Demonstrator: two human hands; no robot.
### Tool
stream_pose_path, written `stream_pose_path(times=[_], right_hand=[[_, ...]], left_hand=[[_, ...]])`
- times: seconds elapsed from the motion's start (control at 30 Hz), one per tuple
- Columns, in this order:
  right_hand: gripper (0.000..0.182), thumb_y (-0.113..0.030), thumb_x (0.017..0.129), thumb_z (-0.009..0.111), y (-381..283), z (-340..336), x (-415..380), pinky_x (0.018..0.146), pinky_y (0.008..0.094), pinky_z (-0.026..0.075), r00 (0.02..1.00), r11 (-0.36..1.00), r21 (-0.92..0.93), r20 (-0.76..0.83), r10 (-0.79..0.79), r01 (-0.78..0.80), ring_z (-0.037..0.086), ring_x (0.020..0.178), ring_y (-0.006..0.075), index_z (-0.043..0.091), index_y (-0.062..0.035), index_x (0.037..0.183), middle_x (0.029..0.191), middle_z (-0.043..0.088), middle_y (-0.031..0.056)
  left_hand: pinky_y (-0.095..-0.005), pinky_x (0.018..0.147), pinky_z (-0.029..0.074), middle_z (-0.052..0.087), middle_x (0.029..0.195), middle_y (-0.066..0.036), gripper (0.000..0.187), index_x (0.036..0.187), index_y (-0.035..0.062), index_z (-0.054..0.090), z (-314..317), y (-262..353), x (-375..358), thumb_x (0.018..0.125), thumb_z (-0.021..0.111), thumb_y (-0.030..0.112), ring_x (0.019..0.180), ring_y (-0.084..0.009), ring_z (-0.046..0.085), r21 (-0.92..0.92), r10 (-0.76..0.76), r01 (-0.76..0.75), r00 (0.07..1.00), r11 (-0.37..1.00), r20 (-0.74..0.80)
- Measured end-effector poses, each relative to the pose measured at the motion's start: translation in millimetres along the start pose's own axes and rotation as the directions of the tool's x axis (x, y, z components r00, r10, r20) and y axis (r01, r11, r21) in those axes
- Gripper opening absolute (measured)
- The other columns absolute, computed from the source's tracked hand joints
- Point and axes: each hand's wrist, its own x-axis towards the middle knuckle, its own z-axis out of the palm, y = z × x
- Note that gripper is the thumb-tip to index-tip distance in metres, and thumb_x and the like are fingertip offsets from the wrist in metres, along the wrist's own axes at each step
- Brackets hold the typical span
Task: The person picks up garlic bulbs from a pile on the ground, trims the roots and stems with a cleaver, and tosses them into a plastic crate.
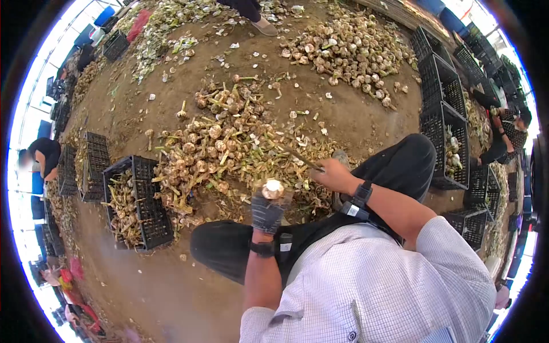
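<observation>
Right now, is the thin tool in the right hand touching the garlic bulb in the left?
Apart. The head view shows a gap between thin tool and garlic bulb, with the heap visible through it.

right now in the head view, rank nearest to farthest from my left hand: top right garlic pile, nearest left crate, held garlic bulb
1. Garlic bulb, in your left hand.
2. Nearest left crate, off to the left.
3. Garlic pile, at the top right.
</observation>
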Motion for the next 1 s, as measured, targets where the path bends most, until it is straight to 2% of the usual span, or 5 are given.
stream_pose_path(times=[0.43,0.5,0.83,0.9,1.0], right_hand=[[0.038,-0.023,0.073,0.078,-68.7,0.2,-8.2,0.077,0.0344,0.048,0.999,0.96,0.28,-0.049,-0.015,0.028,0.061,0.083,0.0234,0.061,-0.0029,0.101,0.089,0.062,0.0103],[0.035,-0.017,0.071,0.077,-70.7,4.1,-4.1,0.075,0.0358,0.049,0.914,0.92,0.1,-0.197,-0.354,0.378,0.06,0.082,0.0265,0.061,-0.0025,0.099,0.089,0.061,0.0098],[0.02,-0.014,0.074,0.068,-39.8,1.1,-11.8,0.066,0.0446,0.044,0.934,0.942,0.035,-0.15,-0.325,0.334,0.055,0.075,0.0367,0.056,0.0018,0.08,0.081,0.053,0.0173],[0.024,-0.018,0.075,0.066,-37.5,-1.5,-12.1,0.067,0.0448,0.045,0.946,0.951,-0.022,-0.095,-0.31,0.309,0.056,0.075,0.0377,0.058,0.0024,0.084,0.081,0.055,0.0195],[0.031,-0.024,0.077,0.065,-31.0,-4.1,-7.2,0.071,0.0422,0.049,0.985,0.97,-0.186,0.097,-0.14,0.156,0.061,0.077,0.0371,0.062,0.0032,0.092,0.084,0.062,0.0217]], left_hand=[[-0.0373,0.084,0.049,0.065,0.106,-0.009,0.035,0.111,0.0054,0.06,7.7,-42.9,-7.7,0.08,0.071,0.018,0.098,-0.0215,0.061,0.549,0.166,-0.527,0.802,0.648,0.574],[-0.0366,0.084,0.048,0.064,0.106,-0.008,0.032,0.111,0.0075,0.06,18.4,-37.9,-5.1,0.083,0.069,0.019,0.101,-0.0202,0.059,-0.355,-0.112,0.255,0.919,0.899,0.378],[-0.0347,0.082,0.052,0.064,0.106,-0.008,0.031,0.114,0.0053,0.058,11.8,-10.5,3.3,0.086,0.065,0.014,0.093,-0.0205,0.062,-0.331,-0.393,0.561,0.8,0.759,0.454],[-0.0347,0.082,0.053,0.064,0.11,-0.009,0.031,0.114,0.0047,0.059,7.9,-36.7,5.0,0.084,0.066,0.013,0.097,-0.0206,0.063,0.187,-0.013,-0.059,0.931,0.981,0.364],[-0.0354,0.083,0.053,0.063,0.115,-0.011,0.032,0.113,0.0046,0.059,1.8,-48.3,-6.8,0.084,0.066,0.016,0.102,-0.0229,0.062,-0.38,-0.147,0.27,0.935,0.885,0.321]])
